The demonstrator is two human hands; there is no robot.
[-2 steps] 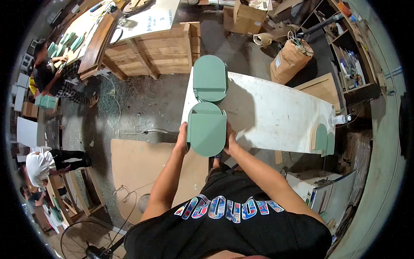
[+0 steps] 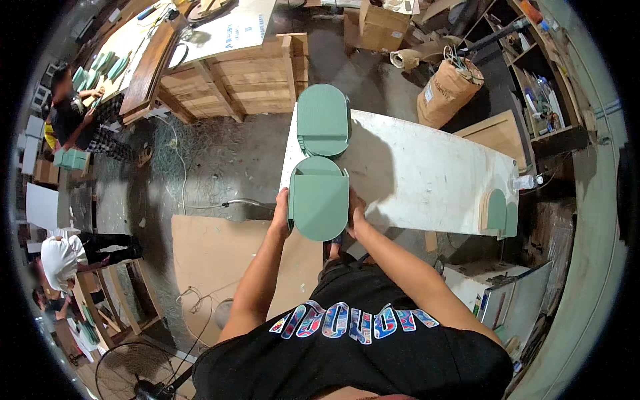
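A stack of green, round-ended panels (image 2: 321,208) rises at the left end of the white table (image 2: 433,163). My left hand (image 2: 282,212) presses against its left side. On the opposite side my right hand (image 2: 357,212) grips the edge, so the stack sits between both palms. The fingers of both hands curl partly out of sight under or behind the panels. Just beyond, close against this stack, stands a second stack of similar green panels (image 2: 323,112). Whether the near stack rests on the table or is lifted cannot be made out.
Smaller green arch-shaped pieces (image 2: 496,210) lie at the table's right end, beside a clear bottle (image 2: 528,182). A wooden crate bench (image 2: 233,77) and a brown sack (image 2: 448,93) stand beyond. Cardboard (image 2: 220,260) covers floor at left, near a fan (image 2: 130,373). Two people work further left.
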